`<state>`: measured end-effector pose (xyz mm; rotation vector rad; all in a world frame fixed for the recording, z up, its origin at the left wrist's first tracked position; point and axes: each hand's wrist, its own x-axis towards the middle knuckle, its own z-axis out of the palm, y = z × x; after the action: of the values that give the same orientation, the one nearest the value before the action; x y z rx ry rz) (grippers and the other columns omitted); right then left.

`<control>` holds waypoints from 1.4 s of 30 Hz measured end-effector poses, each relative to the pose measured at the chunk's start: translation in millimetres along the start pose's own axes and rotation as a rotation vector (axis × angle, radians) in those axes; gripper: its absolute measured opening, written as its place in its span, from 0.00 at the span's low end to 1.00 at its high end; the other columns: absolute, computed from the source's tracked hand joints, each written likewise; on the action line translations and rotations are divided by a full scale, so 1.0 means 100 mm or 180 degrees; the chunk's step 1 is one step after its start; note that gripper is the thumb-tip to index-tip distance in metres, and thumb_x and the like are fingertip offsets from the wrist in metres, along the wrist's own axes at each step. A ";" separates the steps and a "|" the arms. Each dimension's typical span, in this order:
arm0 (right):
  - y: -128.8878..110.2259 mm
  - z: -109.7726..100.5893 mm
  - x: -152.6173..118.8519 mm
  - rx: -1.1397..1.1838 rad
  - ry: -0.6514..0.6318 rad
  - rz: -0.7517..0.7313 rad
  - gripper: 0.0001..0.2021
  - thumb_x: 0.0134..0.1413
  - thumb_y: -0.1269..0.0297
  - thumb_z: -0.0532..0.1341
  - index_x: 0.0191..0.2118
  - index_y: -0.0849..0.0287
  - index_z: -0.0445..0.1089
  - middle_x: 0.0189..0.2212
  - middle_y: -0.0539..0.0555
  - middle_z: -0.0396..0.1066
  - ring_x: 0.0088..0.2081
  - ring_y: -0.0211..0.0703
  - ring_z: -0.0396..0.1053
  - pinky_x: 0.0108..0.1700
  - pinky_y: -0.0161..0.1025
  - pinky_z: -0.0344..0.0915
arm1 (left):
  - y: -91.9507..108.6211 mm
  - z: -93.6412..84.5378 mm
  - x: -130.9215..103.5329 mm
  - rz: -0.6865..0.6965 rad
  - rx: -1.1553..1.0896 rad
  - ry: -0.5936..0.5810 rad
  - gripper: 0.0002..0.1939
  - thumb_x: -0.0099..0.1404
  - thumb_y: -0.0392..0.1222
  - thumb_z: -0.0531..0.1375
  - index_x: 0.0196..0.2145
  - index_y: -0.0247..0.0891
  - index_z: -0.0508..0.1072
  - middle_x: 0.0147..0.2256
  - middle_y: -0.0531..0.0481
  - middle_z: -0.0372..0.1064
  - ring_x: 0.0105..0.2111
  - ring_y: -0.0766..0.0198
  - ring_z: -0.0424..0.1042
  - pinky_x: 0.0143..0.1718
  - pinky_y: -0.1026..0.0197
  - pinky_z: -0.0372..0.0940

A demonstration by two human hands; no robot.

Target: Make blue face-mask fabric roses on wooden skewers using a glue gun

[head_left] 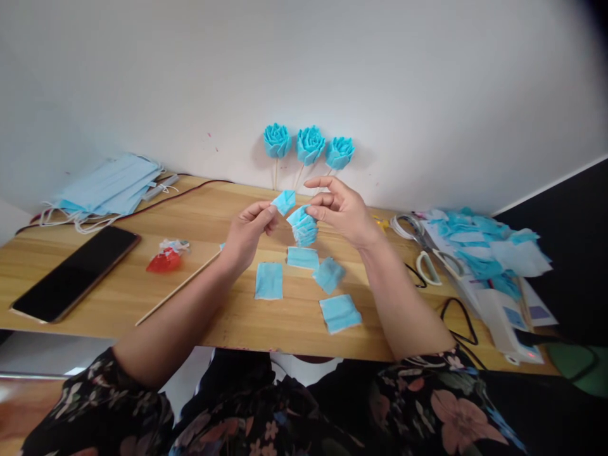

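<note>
My left hand (251,229) is closed, its thumb and fingers pinching a small folded blue fabric square (284,202). Just to the right, my right hand (339,212) pinches the upper edge of a layered bunch of folded blue fabric pieces (304,229), index finger raised. Whether that bunch rests on the table or hangs from the fingers is hard to tell. Below both hands lie several loose blue fabric squares (268,281) on the wooden table (228,316). Behind, three blue fabric roses (311,145) on thin sticks lean against the wall.
At left are a black phone (76,273), stacked face masks (109,183), a red plastic item (164,259) and a wooden stick (178,288). Scissors (430,266), a heap of blue fabric scraps (489,244), cables and a white device (508,326) occupy the right.
</note>
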<state>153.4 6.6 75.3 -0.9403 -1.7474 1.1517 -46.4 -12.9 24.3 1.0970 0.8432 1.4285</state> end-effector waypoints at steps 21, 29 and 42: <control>0.15 0.04 0.06 -0.0195 0.0216 -0.0153 0.27 0.52 0.58 0.69 0.58 0.58 0.71 0.33 0.49 0.70 0.34 0.35 0.68 0.35 0.36 0.68 | -0.04 0.00 0.00 -0.0015 -0.0128 -0.0057 0.13 0.57 0.50 0.70 0.27 0.38 0.78 0.24 0.53 0.69 0.24 0.70 0.64 0.28 0.65 0.60; 0.08 0.06 0.05 -0.0248 0.0380 -0.0028 0.20 0.50 0.59 0.70 0.49 0.59 0.78 0.33 0.50 0.71 0.33 0.36 0.67 0.35 0.37 0.68 | -0.06 -0.01 0.01 -0.0003 -0.0134 -0.0111 0.14 0.56 0.52 0.71 0.28 0.38 0.78 0.23 0.54 0.69 0.24 0.71 0.63 0.28 0.65 0.59; 0.11 0.07 0.07 0.0083 0.0286 -0.0006 0.15 0.49 0.61 0.70 0.43 0.58 0.72 0.32 0.48 0.74 0.33 0.35 0.71 0.36 0.35 0.70 | -0.07 -0.01 0.01 -0.0037 -0.0157 -0.0137 0.15 0.54 0.52 0.72 0.28 0.38 0.79 0.23 0.54 0.69 0.24 0.71 0.63 0.27 0.65 0.59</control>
<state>145.7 13.3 64.9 -0.9601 -1.6575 1.1118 -45.3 -10.7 17.0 1.0804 0.7787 1.4041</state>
